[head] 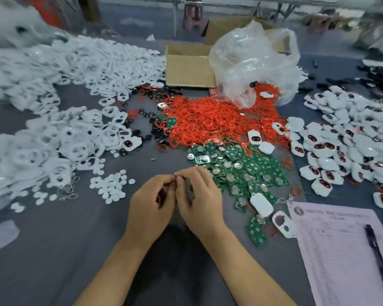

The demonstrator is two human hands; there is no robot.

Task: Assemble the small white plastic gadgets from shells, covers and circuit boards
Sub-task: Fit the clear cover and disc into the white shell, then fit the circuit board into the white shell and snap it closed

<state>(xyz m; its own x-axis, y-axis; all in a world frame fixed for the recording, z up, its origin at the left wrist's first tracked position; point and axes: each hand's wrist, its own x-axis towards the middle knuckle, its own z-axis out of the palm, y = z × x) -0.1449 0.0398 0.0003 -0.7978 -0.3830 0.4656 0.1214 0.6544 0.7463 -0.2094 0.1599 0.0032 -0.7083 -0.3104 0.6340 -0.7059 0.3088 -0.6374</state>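
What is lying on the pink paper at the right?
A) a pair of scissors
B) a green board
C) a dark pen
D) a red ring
C: a dark pen lies on the pink paper at the right edge of the table, with no scissors, ring or board on the sheet.

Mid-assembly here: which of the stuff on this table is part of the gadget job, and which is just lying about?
Job:
- white shells and covers pile
- green circuit boards
- red rings
- finished gadgets
- small part pinched between left hand and right hand

Lying about:
- cardboard box
- plastic bag
- paper form
- pen
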